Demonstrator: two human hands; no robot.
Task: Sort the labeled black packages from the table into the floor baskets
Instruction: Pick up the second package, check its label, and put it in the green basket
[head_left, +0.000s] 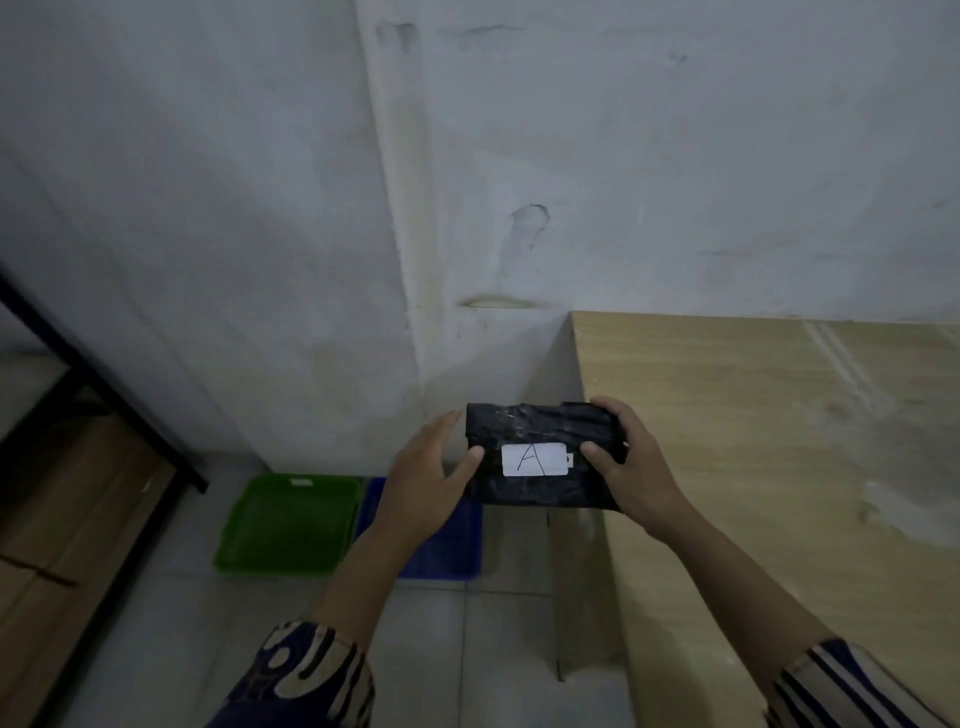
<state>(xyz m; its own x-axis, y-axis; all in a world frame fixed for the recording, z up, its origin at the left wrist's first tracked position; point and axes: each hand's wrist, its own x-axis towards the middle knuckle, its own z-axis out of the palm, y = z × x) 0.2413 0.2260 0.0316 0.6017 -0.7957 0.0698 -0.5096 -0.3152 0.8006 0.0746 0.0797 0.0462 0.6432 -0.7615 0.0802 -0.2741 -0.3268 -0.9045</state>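
A black wrapped package (540, 434) with a white label marked "A" is held in the air past the left edge of the wooden table (769, 467). My right hand (631, 467) grips its right end, thumb on the front beside the label. My left hand (428, 478) holds its left end, thumb pressed on the front face. On the floor below stand a green basket (291, 525) and a blue basket (447, 551) side by side; my left forearm covers part of the blue one.
A white plastered wall rises behind the baskets. A black metal frame (104, 384) with a brown board stands at the left. The floor is pale tile. Light tape marks show on the tabletop.
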